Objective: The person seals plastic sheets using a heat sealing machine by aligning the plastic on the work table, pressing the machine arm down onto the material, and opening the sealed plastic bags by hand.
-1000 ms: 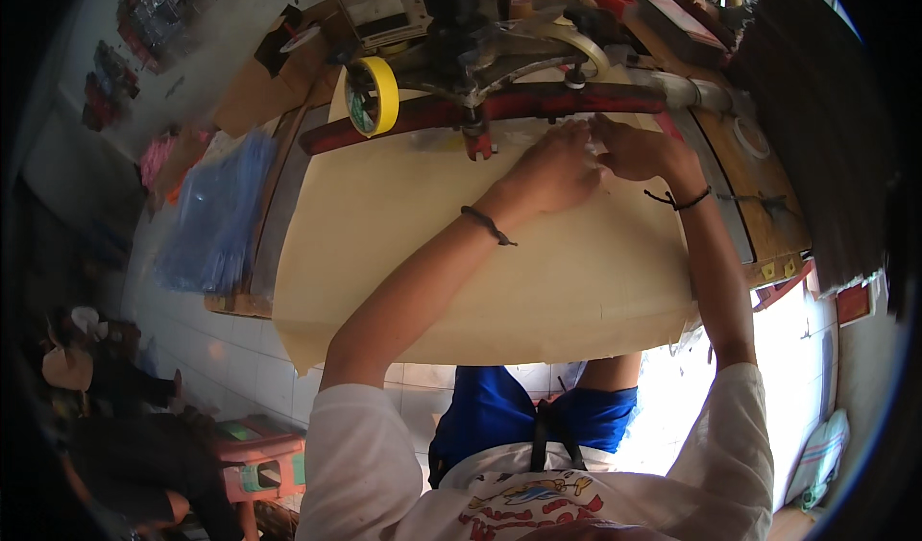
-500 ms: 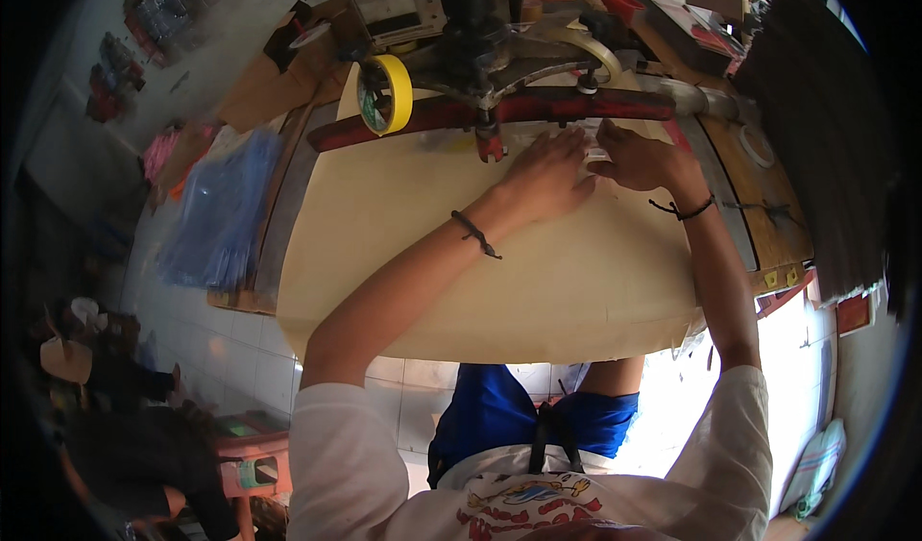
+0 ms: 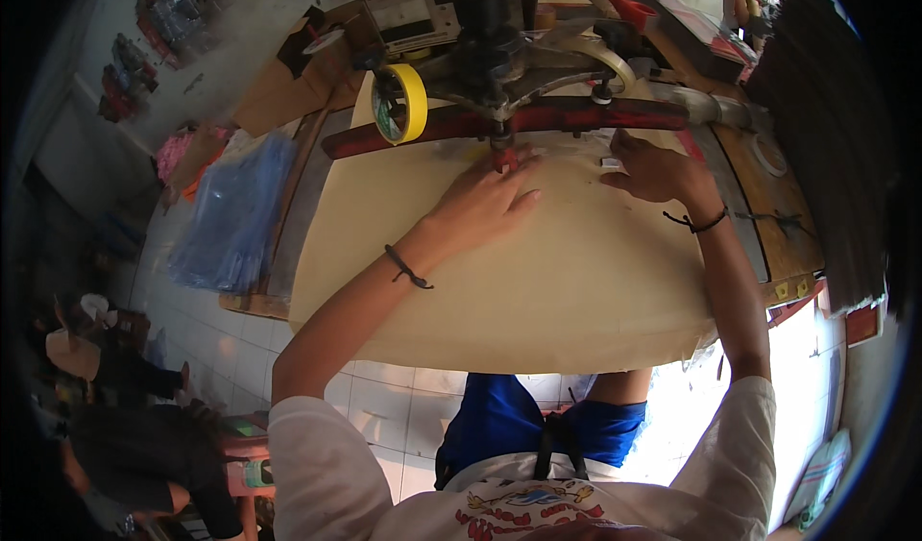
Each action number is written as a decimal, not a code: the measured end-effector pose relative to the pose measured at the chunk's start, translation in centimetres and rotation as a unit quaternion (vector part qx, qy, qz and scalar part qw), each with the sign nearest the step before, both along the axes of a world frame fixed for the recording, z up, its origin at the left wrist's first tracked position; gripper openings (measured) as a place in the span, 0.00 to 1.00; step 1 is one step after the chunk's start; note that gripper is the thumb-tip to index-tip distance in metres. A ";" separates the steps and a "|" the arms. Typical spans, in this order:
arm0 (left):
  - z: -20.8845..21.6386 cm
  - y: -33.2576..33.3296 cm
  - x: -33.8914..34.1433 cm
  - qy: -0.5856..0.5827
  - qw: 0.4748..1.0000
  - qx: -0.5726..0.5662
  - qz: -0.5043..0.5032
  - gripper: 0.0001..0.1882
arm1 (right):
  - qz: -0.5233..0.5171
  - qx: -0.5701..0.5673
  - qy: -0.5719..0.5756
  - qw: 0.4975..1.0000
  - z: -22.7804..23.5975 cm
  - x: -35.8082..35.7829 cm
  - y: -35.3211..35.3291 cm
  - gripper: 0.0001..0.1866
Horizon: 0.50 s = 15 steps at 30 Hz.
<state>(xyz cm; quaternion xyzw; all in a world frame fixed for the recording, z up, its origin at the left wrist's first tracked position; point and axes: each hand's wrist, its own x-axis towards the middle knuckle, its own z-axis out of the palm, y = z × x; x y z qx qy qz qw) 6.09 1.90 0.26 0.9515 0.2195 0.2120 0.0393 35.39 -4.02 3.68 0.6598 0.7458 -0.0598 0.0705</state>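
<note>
A tan sheet covers the table top in front of me. Across its far part runs a long red bar, hung from a dark metal machine frame. My left hand lies palm down on the sheet, fingers stretched out beside the red-tipped rod below the frame. Farther right, my right hand rests flat near the bar, thumb apart from the fingers. Between finger and thumb shows a small white piece; whether it is touched I cannot tell. Clear plastic seems to lie under the bar.
A yellow tape roll hangs at the frame's left, a pale roll at its right. Clear bluish plastic sheets are stacked at the table's left edge. A cardboard box stands behind. Another person is at lower left.
My left hand has moved left, away from my right hand, to beside the red-tipped rod. The right hand stays by the white piece. The whole view has shifted slightly.
</note>
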 end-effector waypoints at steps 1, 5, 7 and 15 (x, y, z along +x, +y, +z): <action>0.3 0.0 -0.6 0.013 0.997 -0.072 0.020 0.26 | -0.001 -0.003 0.001 1.000 0.1 0.1 -0.1 0.44; 1.2 1.0 -3.2 0.028 0.992 -0.120 0.039 0.27 | -0.040 -0.046 0.017 0.998 0.8 -0.9 0.0 0.39; -0.4 2.3 -3.6 0.029 0.998 -0.032 0.053 0.29 | -0.024 -0.034 0.005 0.999 0.3 -0.4 0.5 0.38; -1.4 3.3 -4.2 0.039 0.982 0.006 0.182 0.35 | -0.056 -0.031 0.011 0.998 1.2 -1.1 0.0 0.37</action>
